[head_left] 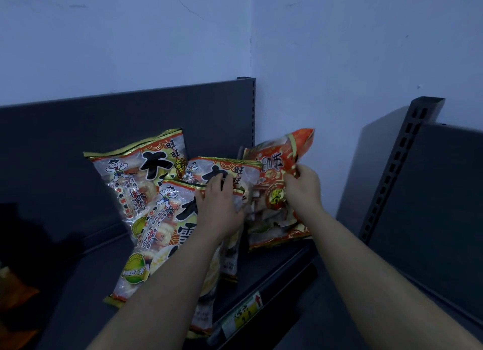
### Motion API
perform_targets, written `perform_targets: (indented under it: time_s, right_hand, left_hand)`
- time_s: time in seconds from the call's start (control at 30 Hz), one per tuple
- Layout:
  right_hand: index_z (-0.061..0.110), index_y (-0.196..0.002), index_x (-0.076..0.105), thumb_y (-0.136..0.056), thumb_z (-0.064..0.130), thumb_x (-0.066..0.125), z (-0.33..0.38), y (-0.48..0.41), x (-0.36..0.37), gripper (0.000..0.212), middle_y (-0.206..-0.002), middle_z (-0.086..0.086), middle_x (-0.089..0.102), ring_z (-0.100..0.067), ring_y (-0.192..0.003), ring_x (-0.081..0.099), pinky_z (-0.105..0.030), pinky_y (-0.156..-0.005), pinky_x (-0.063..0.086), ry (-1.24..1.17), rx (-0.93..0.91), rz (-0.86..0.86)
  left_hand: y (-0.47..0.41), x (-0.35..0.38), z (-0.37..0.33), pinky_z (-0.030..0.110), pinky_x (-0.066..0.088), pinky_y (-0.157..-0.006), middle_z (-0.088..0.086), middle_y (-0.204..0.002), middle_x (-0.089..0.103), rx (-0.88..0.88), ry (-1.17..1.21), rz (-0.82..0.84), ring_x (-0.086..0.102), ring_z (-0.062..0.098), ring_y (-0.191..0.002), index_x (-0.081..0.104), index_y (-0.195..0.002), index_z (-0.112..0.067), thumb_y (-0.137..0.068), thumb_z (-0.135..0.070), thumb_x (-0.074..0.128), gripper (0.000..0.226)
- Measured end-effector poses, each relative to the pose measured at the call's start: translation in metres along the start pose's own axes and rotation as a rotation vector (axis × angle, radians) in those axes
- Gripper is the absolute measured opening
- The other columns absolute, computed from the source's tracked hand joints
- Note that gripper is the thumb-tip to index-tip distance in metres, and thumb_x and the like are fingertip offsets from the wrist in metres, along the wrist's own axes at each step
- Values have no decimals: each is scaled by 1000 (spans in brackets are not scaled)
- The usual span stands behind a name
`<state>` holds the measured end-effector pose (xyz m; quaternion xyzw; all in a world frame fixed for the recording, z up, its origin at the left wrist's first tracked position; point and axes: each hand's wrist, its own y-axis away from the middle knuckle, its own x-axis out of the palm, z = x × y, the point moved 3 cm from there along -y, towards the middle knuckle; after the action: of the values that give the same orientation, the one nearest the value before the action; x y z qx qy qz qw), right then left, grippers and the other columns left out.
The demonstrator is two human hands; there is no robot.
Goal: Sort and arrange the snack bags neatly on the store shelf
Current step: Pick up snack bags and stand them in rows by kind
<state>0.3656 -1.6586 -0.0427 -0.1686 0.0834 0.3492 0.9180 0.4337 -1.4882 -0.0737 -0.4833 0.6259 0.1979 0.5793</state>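
Observation:
Several snack bags stand on a dark grey shelf (pixel 277 268). A clear-and-gold rice cracker bag (pixel 136 177) leans on the back panel at the left. A second one (pixel 243 174) stands behind a front one (pixel 162 234) that tips forward over the shelf edge. My left hand (pixel 219 208) grips the top edge of the front bag. At the right end, an orange-red snack bag (pixel 274 190) stands tilted. My right hand (pixel 303 190) holds it by its right side, fingers curled round the edge.
The shelf's back panel (pixel 78 140) ends at a slotted upright (pixel 253 109) in the wall corner. A second shelf unit (pixel 431 198) with its own slotted post stands at the right. A price label (pixel 243 313) sits on the shelf's front rail. Dim orange packets (pixel 15 289) lie at far left.

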Motion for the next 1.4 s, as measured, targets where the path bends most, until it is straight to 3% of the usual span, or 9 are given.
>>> perform_targets:
  time_s: [0.3, 0.5, 0.63, 0.7, 0.83, 0.97, 1.07, 1.23, 1.4]
  right_hand:
    - [12, -99, 69, -93, 8, 55, 43, -1, -98, 15, -84, 2, 70, -14, -73, 67, -29, -62, 54, -263, -112, -173]
    - [14, -81, 68, -90, 7, 58, 63, 23, -117, 16, -87, -10, 73, -24, -81, 69, -40, -71, 58, -444, -147, -299]
    - [11, -83, 66, -93, 2, 56, 87, 42, -110, 16, -81, -3, 71, -16, -72, 68, -30, -64, 57, -633, -109, -231]
    - [9, -89, 65, -94, 2, 54, 92, 58, -94, 14, -83, -4, 71, -15, -70, 70, -28, -62, 57, -669, -66, -159]
    - [6, -105, 63, -97, 11, 55, 87, 93, -55, 13, -94, -8, 74, -21, -82, 72, -29, -67, 60, -662, 48, -10]
    - [11, -134, 42, -88, 35, 67, 78, 99, -39, 58, -116, -2, 58, -17, -103, 61, -32, -81, 53, -359, 113, -87]
    - [16, -150, 24, -79, 59, 68, 82, 104, -30, 95, -149, -8, 31, -25, -137, 35, -49, -111, 34, -87, 40, -101]
    - [22, -131, 49, -62, 75, 70, 100, 143, 15, 90, -117, 1, 68, -20, -99, 69, -44, -91, 55, -195, 125, 297]
    - [25, -124, 53, -77, 61, 69, 106, 201, 50, 62, -103, 0, 73, -17, -87, 74, -44, -79, 60, -306, 39, 295]
  left_hand:
    - [2, 5, -14, 45, 19, -117, 10, -153, 32, 17, 97, -63, 24, 26, -143, 36, -147, -13, -92, -58, 48, 72]
    - [39, -15, -64, 29, 44, -89, -1, -116, 62, 77, 677, -41, 55, 17, -112, 66, -116, -15, -95, -47, 52, 41]
    - [53, -26, -84, 28, 50, -88, -3, -128, 60, -177, 1418, 288, 56, 17, -118, 56, -129, -23, -79, -71, 56, 69]
    - [53, -43, -86, 41, 48, -99, 3, -124, 64, -171, 1634, 248, 60, 22, -115, 57, -127, -22, -75, -71, 59, 72]
    - [55, -74, -68, 47, 56, -87, 17, -117, 68, -188, 1977, 13, 67, 33, -106, 57, -128, -9, -81, -32, 71, 54]
    - [74, -96, -15, 26, 57, -56, 12, -90, 68, -257, 1842, -133, 70, 13, -66, 52, -129, -11, -89, -10, 66, 42]
    - [102, -120, 21, 41, 59, -74, 11, -109, 72, -191, 1757, -83, 73, 24, -87, 55, -119, -28, -89, -11, 65, 35]
    - [156, -156, 77, 43, 59, -72, 17, -115, 69, -229, 1703, -42, 71, 33, -90, 51, -127, -18, -89, -13, 63, 41]
    - [206, -184, 125, 37, 58, -61, 13, -104, 68, -354, 1467, -161, 73, 24, -80, 46, -116, -18, -91, -23, 65, 32]
